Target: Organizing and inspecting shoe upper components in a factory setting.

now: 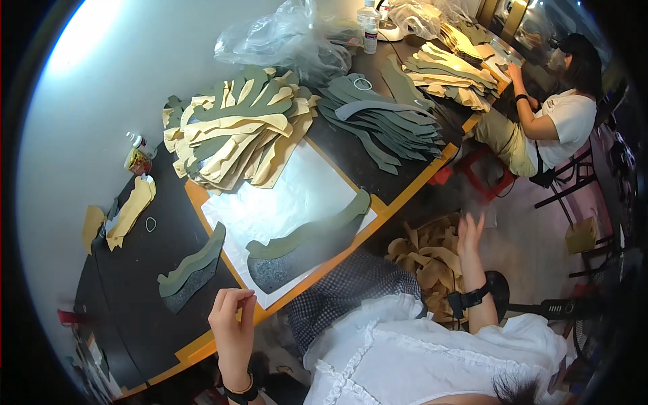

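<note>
My left hand [233, 321] is by the table's front edge, near the corner of a white sheet [297, 162]. Its fingers are bent together in a loose pinch, with nothing visible in them. My right hand [470, 236] is raised off the table at the right, fingers apart and holding nothing, over a heap of tan cut pieces [432, 266]. Across the sheet lies a long curved green piece [310, 226] with a dark, speckled grey part along its lower side. A shorter curved green piece [196, 263], also with a dark part, rests left of the sheet.
Fanned stacks of tan and green pieces [236, 131] and grey-green pieces [381, 118] cover the table's far side. Behind them are clear plastic bags [290, 40] and a white bottle [368, 27]. A seated co-worker [560, 121] works at the right beside a red stool [482, 174].
</note>
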Demonstrator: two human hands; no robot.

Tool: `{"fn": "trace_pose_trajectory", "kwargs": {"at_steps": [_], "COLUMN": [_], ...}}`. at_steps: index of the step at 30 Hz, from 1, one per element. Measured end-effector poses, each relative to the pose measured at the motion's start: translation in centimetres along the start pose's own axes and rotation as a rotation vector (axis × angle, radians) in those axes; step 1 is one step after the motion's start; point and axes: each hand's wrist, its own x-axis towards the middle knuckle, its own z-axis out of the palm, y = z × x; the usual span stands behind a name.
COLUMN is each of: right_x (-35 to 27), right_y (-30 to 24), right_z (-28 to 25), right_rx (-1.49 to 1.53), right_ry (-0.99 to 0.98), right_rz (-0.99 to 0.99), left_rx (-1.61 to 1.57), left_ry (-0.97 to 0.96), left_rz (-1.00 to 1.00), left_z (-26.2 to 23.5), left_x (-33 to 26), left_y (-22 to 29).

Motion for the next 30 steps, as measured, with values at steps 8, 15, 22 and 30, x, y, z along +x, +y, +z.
{"fn": "trace_pose_trajectory", "kwargs": {"at_steps": [8,15,22,30], "right_x": [-1.9,0.9,-4.2,-19.0], "right_y": [-15.3,-13.9,-18.2,-15.4], "right_z": [27.9,33.1,31.5,30.1], "right_rx": [-0.913,-1.416,0.053,-0.700], "right_ry": [-0.815,-0.976,-0.997,-1.841], "right_rz": [-1.372,-1.221,-0.297,0.678], "left_rx": [-0.119,-0.201,-0.317,-0.022], "left_ry": [0.014,0.019,0.108,0.351], "left_rz": [0.150,0.131,0.003,0.185], "left_z": [1.8,2.6,2.3,4.8], "left_x": [0.5,-0.9,-1.9,2.2], "left_y": [1.2,1.5,-0.2,1.8]}}
